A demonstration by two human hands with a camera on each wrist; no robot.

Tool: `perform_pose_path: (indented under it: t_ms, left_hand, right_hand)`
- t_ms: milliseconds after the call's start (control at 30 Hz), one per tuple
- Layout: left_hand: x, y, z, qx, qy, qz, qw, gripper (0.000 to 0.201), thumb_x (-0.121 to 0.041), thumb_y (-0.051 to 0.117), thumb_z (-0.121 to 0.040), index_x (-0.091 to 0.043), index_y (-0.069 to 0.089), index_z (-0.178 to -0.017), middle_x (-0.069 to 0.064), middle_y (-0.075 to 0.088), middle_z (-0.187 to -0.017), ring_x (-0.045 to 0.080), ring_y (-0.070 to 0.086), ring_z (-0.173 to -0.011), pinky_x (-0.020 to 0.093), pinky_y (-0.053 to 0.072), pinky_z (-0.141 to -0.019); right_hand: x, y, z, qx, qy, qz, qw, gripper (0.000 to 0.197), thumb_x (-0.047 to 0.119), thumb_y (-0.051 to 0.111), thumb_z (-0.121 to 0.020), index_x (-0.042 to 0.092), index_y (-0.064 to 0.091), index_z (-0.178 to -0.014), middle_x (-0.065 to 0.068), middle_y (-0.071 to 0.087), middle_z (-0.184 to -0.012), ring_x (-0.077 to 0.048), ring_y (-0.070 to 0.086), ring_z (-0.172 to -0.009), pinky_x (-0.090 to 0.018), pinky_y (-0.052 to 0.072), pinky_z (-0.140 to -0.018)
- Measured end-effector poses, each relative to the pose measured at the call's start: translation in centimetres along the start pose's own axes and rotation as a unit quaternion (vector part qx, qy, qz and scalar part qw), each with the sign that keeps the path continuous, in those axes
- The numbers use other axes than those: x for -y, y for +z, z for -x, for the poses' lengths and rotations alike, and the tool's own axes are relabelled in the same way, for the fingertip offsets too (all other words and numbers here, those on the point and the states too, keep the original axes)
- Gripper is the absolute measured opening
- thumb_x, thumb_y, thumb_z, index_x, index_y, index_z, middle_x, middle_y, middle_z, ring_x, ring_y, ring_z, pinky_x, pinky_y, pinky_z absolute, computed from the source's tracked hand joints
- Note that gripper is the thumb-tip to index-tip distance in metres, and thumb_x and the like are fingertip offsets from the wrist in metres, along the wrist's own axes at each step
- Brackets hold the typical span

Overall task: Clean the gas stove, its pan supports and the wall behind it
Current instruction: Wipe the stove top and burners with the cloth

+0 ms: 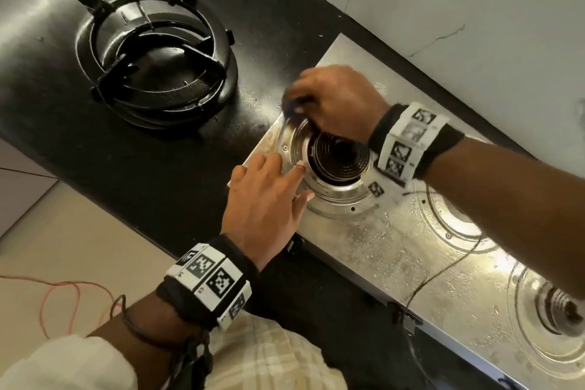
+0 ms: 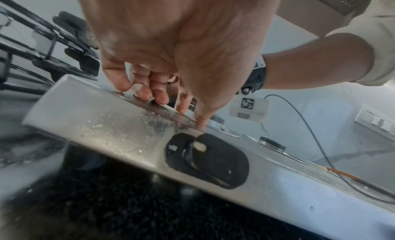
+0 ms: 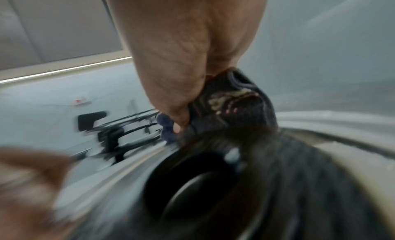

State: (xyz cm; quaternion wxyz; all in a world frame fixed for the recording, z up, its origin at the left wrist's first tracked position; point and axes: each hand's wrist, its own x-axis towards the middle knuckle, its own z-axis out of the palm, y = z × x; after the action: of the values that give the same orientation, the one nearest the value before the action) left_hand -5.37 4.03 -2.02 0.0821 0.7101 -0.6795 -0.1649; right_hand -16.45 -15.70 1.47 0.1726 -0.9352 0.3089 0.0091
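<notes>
steel stove (image 1: 389, 241) steadied by left hand (image 1: 266, 203); right hand (image 1: 335, 101) scrubs with cloth (image 3: 230, 108).

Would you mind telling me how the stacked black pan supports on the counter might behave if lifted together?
The pan supports look like thick metal rings, so probably stiff and heavy. They lie loosely stacked and askew, so they would likely shift or clatter apart. Their prongs may snag each other.

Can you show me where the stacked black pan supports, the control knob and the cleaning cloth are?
pan supports (image 1: 158, 63): head view, on a ring.
control knob (image 2: 195, 152): left wrist view, on its ridge.
cleaning cloth (image 3: 233, 112): right wrist view, on its bunched middle.
</notes>
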Motion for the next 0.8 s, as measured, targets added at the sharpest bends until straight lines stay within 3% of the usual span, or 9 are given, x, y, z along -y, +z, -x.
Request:
perform_pose_path:
  t_ms: [67,133,267,333,400,467,567,700,800]
  left_hand:
    - [0.0,0.1,-0.1,-0.003,-0.002,-0.001,1.000,0.044,-0.058,0.053,-0.099,-0.032,0.060,-0.134,-0.005,0.055,-0.109,0.016,0.051,-0.104,0.040,0.046,-0.090]
    - [0.1,0.0,-0.1,-0.005,-0.002,0.003,1.000,0.044,-0.058,0.054,-0.098,-0.032,0.060,-0.134,-0.005,0.056,-0.109,0.016,0.051,-0.103,0.040,0.046,-0.089]
    - [0.0,0.1,-0.3,-0.006,0.004,0.013,1.000,0.042,-0.055,0.057,-0.097,-0.035,0.059,-0.134,-0.002,0.057,-0.127,0.019,0.051,-0.118,0.041,0.046,-0.092]
    - [0.1,0.2,-0.3,-0.013,0.008,0.017,1.000,0.042,-0.055,0.061,-0.096,-0.034,0.061,-0.132,-0.001,0.059,-0.128,0.021,0.052,-0.119,0.040,0.047,-0.091]
    - [0.1,0.1,-0.3,-0.011,0.005,0.008,1.000,0.040,-0.057,0.059,-0.097,-0.034,0.062,-0.129,-0.003,0.059,-0.118,0.018,0.051,-0.109,0.039,0.046,-0.088]
    - [0.1,0.1,-0.3,-0.015,0.004,0.006,1.000,0.042,-0.056,0.060,-0.097,-0.031,0.063,-0.130,-0.004,0.057,-0.107,0.017,0.050,-0.100,0.039,0.046,-0.085]
    - [0.2,0.2,-0.2,-0.026,0.008,0.012,1.000,0.043,-0.055,0.063,-0.096,-0.030,0.062,-0.131,-0.004,0.057,-0.105,0.016,0.051,-0.099,0.038,0.045,-0.085]
    - [0.1,0.3,-0.2,-0.028,0.005,0.016,0.999,0.043,-0.055,0.063,-0.096,-0.031,0.062,-0.131,-0.004,0.057,-0.105,0.016,0.051,-0.099,0.037,0.045,-0.086]
    - [0.2,0.1,-0.2,-0.018,0.004,0.016,1.000,0.039,-0.056,0.059,-0.096,-0.034,0.061,-0.128,-0.006,0.057,-0.111,0.015,0.050,-0.103,0.036,0.044,-0.087]
  right_hand:
    - [-1.8,-0.4,-0.2,-0.033,0.038,-0.009,0.999,0.026,0.021,0.065,-0.094,0.027,0.077,-0.115,0.005,0.074,-0.110,-0.018,0.065,-0.101,-0.039,0.054,-0.087]
    - [-1.4,-0.3,0.2,-0.031,0.045,-0.025,0.998,0.021,0.021,0.065,-0.096,0.029,0.078,-0.111,0.009,0.073,-0.106,-0.012,0.065,-0.097,-0.037,0.056,-0.087]
    - [3.9,0.9,1.2,0.065,-0.076,-0.027,0.995,0.020,0.022,0.063,-0.099,0.032,0.077,-0.110,0.013,0.070,-0.104,-0.007,0.062,-0.094,-0.029,0.050,-0.077]
    - [4.2,1.3,1.2,0.082,-0.113,0.000,0.990,0.022,0.022,0.063,-0.099,0.034,0.075,-0.113,0.014,0.070,-0.106,-0.008,0.062,-0.096,-0.026,0.047,-0.075]
    - [2.5,0.8,0.5,0.052,-0.068,0.009,0.996,0.024,0.021,0.061,-0.100,0.036,0.075,-0.113,0.014,0.069,-0.106,-0.009,0.062,-0.097,-0.029,0.050,-0.080]
    - [-0.4,-0.1,-0.4,0.001,0.019,0.014,1.000,0.025,0.020,0.062,-0.100,0.034,0.075,-0.115,0.010,0.071,-0.109,-0.014,0.064,-0.101,-0.035,0.053,-0.087]
    - [-3.5,-1.7,-0.9,-0.037,0.097,0.002,0.995,0.021,0.024,0.064,-0.099,0.031,0.078,-0.113,0.008,0.076,-0.107,-0.014,0.067,-0.101,-0.039,0.056,-0.093]
    - [-2.0,-0.9,-0.5,-0.025,0.101,-0.014,0.994,0.019,0.024,0.063,-0.100,0.031,0.078,-0.109,0.009,0.073,-0.107,-0.013,0.064,-0.099,-0.041,0.056,-0.093]
    - [1.9,0.4,0.0,0.043,0.011,-0.035,0.998,0.020,0.026,0.063,-0.101,0.033,0.076,-0.113,0.012,0.069,-0.108,-0.011,0.062,-0.099,-0.037,0.056,-0.088]
